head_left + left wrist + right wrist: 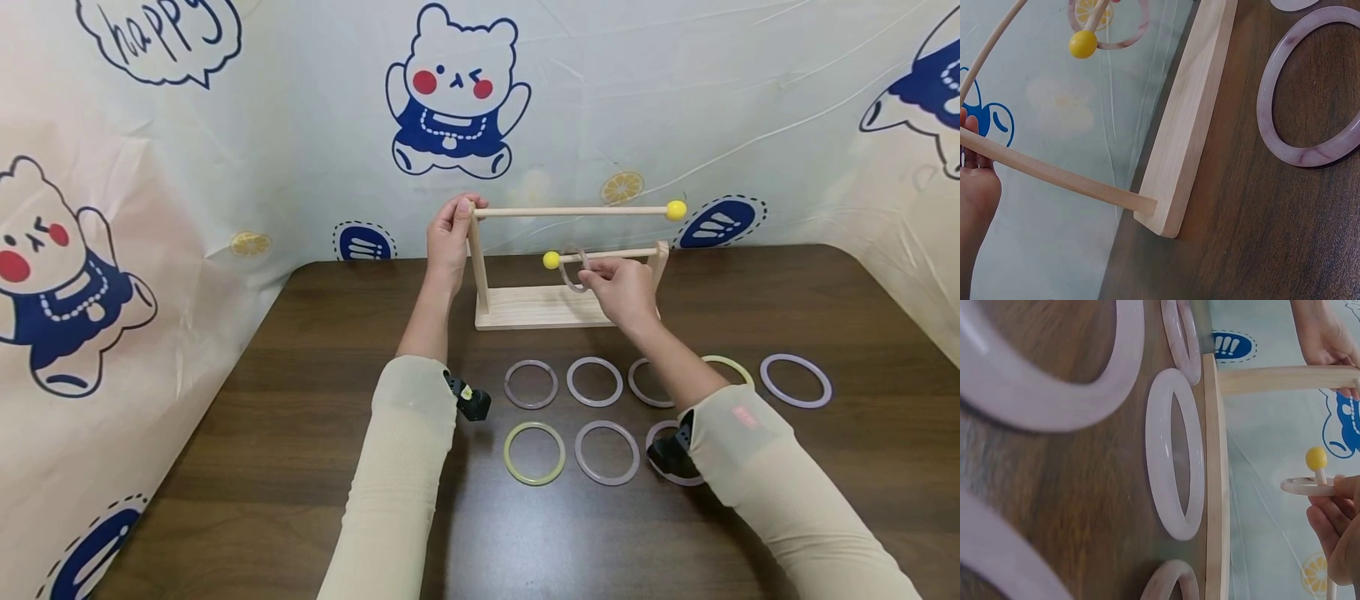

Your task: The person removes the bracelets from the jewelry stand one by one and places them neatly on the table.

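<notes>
A wooden rack (536, 310) with two horizontal rods, each ending in a yellow ball, stands near the table's far edge. My left hand (448, 242) holds the top of its left post, where the upper rod (577, 212) begins. With thumb and fingers, my right hand (624, 293) pinches a pale translucent bangle (1297, 486) at the lower rod. That bangle encircles the lower rod, just inboard of the yellow ball (551, 260), as the right wrist view also shows. In the left wrist view, the bangle's lower part hangs below the rod.
Several bangles lie in two rows before the rack, including a yellow-green one (535, 482) and a lilac one (797, 402). My right forearm passes over some of them. A patterned cloth (300, 167) hangs behind the dark wooden table (300, 467).
</notes>
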The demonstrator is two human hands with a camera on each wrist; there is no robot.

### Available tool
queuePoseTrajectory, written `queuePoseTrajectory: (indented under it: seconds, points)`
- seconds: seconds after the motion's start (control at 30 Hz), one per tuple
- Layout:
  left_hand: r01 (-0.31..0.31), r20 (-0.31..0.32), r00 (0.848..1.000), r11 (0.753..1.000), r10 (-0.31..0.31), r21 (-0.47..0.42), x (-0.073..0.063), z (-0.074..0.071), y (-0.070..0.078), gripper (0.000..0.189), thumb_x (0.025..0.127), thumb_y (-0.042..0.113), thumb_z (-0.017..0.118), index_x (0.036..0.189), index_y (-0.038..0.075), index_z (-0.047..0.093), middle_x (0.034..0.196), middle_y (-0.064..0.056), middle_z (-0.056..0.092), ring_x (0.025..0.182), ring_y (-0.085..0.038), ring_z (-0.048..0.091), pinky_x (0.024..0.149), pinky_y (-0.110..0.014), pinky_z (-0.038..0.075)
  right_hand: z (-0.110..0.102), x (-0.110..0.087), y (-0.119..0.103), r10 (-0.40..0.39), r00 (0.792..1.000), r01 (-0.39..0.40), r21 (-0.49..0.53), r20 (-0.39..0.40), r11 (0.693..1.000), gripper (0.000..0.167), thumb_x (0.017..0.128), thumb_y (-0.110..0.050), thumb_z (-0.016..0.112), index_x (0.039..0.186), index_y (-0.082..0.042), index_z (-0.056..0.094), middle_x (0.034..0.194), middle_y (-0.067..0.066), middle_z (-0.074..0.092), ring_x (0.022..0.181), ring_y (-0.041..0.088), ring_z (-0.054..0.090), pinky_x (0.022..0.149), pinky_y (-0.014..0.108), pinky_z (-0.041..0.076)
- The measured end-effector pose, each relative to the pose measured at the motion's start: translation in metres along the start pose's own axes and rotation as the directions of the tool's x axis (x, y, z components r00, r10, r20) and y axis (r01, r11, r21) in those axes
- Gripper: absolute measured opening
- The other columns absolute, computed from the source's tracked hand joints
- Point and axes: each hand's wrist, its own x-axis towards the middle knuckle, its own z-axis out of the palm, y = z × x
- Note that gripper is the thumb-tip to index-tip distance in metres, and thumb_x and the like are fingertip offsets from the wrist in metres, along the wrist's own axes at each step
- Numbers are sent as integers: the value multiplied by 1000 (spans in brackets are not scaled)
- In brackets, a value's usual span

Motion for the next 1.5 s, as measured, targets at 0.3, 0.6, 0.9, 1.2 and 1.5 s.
queuePoseTrajectory:
  seconds: [0.3,0.6,0.9,1.2,1.5]
  points:
    - [-17,10,1000,1000,17,-13,-1,0,1,32,97,22,48,107,-6,60,87,7,65,103,-42,48,85,-26,40,5,0,-4,-22,1000,22,11,-21,1000,18,84,-14,69,94,0,72,86,13,69,81,24,67,58,29,48]
    - [-8,7,1000,1000,8,-14,0,0,0,29,96,22,50,105,-3,62,87,6,65,87,-14,57,86,-27,40,7,-1,-5,34,999,-33,52,-7,998,19,85,-15,68,97,0,71,87,12,69,82,24,67,64,33,49]
    - [-7,10,1000,999,7,-32,-1,1,1,28,96,20,50,105,-4,62,87,6,65,87,-13,57,87,-27,40,10,0,-9,2,1000,0,83,-22,997,18,85,-12,68,98,-1,71,86,11,69,81,23,67,60,25,46]
    - [-13,5,1000,1000,14,-18,0,0,0,32,96,22,50,106,-6,61,87,7,65,103,-39,50,87,-27,40,9,1,-12,9,1000,-8,114,-8,993,19,85,-12,67,99,0,71,86,13,69,82,24,67,64,28,48]
    - [-23,7,1000,1000,23,-14,-1,0,1,32,96,22,50,107,-7,60,87,7,65,99,-36,53,87,-27,40,3,-1,-13,22,999,-26,164,24,986,20,87,-11,65,101,3,69,85,14,69,81,22,67,61,17,48]
